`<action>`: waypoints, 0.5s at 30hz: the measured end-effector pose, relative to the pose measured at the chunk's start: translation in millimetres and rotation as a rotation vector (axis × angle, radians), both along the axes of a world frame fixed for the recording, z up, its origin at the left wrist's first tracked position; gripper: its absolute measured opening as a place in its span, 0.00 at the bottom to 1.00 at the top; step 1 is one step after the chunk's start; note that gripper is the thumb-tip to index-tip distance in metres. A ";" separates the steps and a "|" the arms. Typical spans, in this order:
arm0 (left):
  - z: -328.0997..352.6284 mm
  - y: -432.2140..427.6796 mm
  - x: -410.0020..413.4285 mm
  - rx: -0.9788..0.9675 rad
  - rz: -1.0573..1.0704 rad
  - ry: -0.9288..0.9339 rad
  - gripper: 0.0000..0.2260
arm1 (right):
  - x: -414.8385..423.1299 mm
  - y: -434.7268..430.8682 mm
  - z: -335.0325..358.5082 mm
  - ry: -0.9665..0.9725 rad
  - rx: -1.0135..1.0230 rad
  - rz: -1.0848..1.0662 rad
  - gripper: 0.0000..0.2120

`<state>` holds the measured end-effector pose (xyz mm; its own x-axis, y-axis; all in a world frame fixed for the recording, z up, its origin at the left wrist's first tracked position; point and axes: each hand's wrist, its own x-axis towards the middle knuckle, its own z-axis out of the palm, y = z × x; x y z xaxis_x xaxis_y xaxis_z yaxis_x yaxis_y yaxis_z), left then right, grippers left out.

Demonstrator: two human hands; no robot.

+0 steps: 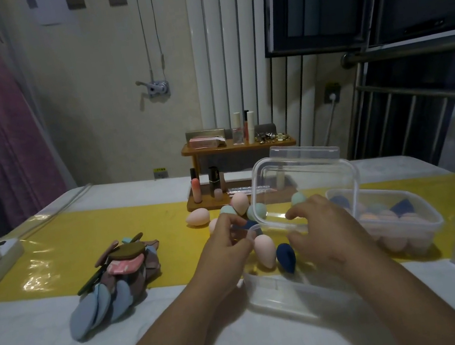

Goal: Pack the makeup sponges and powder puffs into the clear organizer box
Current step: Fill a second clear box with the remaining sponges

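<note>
Your left hand [226, 250] pinches the far left corner of the clear organizer box [285, 297], and your right hand [319, 232] pinches the lower edge of its upright lid [304, 178]. The box stands near you on the bench and holds a pink sponge [265, 251] and a dark blue sponge [286, 255]. If you pull unevenly, the light box can tip and both can roll out. The powder puffs [113, 286] lie well apart at the left, so the lid may drop when you reach for them.
</note>
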<state>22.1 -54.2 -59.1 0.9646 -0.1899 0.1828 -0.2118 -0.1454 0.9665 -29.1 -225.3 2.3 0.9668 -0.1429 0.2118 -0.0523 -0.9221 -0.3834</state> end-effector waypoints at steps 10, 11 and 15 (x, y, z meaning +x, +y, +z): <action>1.5 14.5 22.0 0.166 0.266 -0.074 0.09 | -1.8 8.2 -2.7 0.098 -0.107 0.014 0.23; 2.3 15.7 24.8 0.268 0.272 -0.088 0.13 | -1.4 8.1 -2.3 0.100 -0.103 0.012 0.23; 5.7 12.4 33.1 0.574 0.141 -0.133 0.21 | 0.9 5.8 -3.1 0.089 -0.093 0.010 0.23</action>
<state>55.2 -41.9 -53.4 0.9636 -0.1659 0.2094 -0.2659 -0.6710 0.6921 -28.3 -219.5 -0.8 0.9836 -0.1174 0.1373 -0.0733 -0.9540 -0.2907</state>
